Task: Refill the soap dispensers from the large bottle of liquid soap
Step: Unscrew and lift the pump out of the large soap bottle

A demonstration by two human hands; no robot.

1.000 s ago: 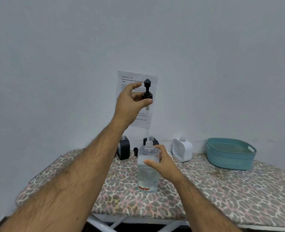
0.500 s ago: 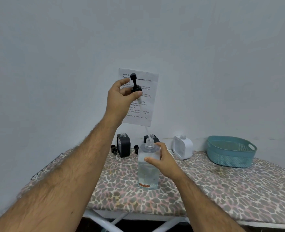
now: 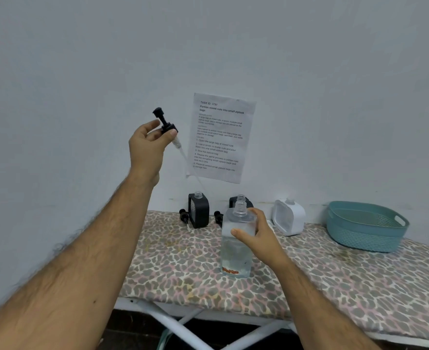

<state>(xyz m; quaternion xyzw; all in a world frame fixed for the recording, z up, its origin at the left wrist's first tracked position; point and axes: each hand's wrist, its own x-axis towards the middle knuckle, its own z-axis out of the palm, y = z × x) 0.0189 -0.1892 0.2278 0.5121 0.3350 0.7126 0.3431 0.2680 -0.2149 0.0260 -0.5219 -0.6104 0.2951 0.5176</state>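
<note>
1. Head view, hands: our left hand pinches the black pump head high and left, its thin dip tube slanting down toward the right. Our right hand wraps its fingers round the large clear bottle, which stands upright on the leopard-print desk, neck open
2. Head view, the relation that matters: 3 dispensers wait behind the bottle by the wall, a black one, a second black one partly hidden, a white one. All are uncapped and upright, so we judge the right hand, already on the bottle, is the nearer one to lift and tip it toward them
3. Head view, writing: the wall sheet reads "TASK ID 3797, Portion mixed nuts into small ziplock bags". The bottle's orange label is unreadable. A teal basket sits at the right
</note>
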